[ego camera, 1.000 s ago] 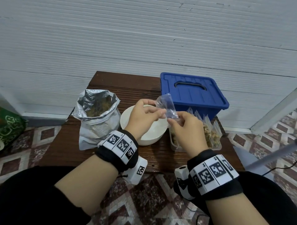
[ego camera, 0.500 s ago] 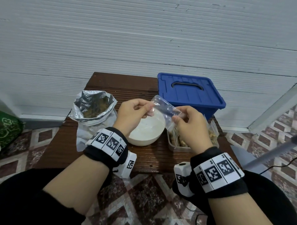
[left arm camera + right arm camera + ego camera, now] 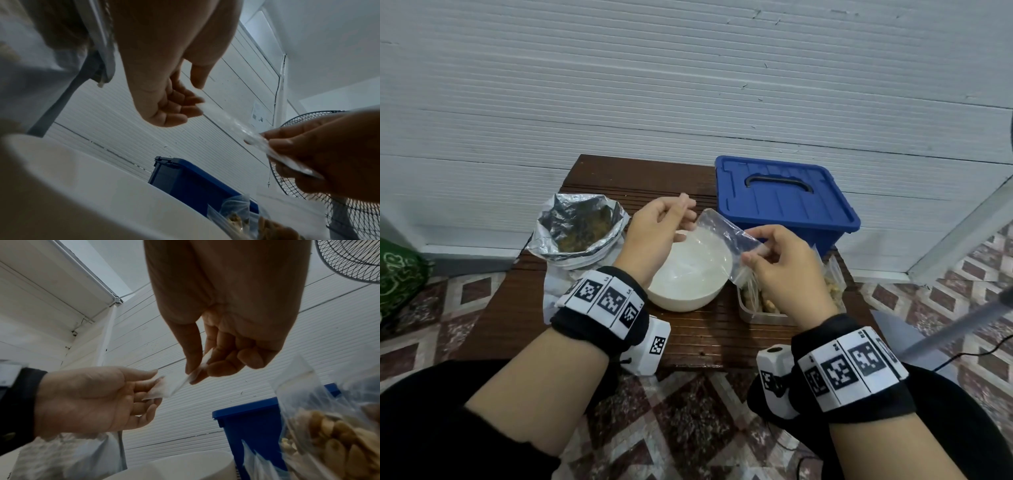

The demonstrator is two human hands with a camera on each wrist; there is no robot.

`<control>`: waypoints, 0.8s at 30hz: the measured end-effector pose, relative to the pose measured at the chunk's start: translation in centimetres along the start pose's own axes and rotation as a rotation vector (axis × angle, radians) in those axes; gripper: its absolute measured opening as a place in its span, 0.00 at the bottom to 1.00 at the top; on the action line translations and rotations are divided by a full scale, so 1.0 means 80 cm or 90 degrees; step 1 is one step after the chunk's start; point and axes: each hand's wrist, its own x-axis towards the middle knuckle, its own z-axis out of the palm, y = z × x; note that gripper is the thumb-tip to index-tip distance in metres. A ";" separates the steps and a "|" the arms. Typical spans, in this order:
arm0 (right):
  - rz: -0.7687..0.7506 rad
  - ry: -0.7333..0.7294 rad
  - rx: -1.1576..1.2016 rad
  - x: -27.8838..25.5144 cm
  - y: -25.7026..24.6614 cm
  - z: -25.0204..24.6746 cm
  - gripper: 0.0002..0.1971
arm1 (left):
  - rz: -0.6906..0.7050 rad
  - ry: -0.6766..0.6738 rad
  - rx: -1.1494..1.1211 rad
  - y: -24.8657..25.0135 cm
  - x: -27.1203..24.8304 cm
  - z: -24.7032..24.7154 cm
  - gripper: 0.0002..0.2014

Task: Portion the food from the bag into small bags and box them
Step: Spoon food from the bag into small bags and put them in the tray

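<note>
A small clear empty bag (image 3: 722,236) (image 3: 228,120) (image 3: 172,384) is stretched between my hands above the white bowl (image 3: 698,291). My left hand (image 3: 661,233) (image 3: 176,110) holds its left edge at curled fingertips. My right hand (image 3: 784,270) (image 3: 222,356) pinches its right end between thumb and fingers. The open foil food bag (image 3: 582,229) stands left of the bowl. A clear tub (image 3: 753,315) with filled small bags (image 3: 337,431) sits under my right hand. The blue lidded box (image 3: 780,198) is behind it, shut.
Everything rests on a low dark wooden table (image 3: 705,335) against a white panelled wall. A green bag (image 3: 397,274) lies on the tiled floor at left. A standing fan (image 3: 349,211) and a grey pole (image 3: 962,325) are at the right.
The small bag went from upright between my fingers to lying spread out sideways. My hands moved apart, and the left hand shifted left over the bowl.
</note>
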 end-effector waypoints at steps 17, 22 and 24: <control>0.025 0.025 0.076 -0.001 0.000 -0.006 0.20 | 0.300 -0.232 0.413 -0.006 -0.006 0.000 0.47; 0.019 0.006 0.038 -0.002 0.002 -0.003 0.22 | 0.402 -0.302 0.574 -0.011 -0.008 0.004 0.45; 0.014 0.007 0.029 -0.003 0.001 -0.003 0.23 | 0.412 -0.282 0.560 -0.011 -0.009 0.005 0.38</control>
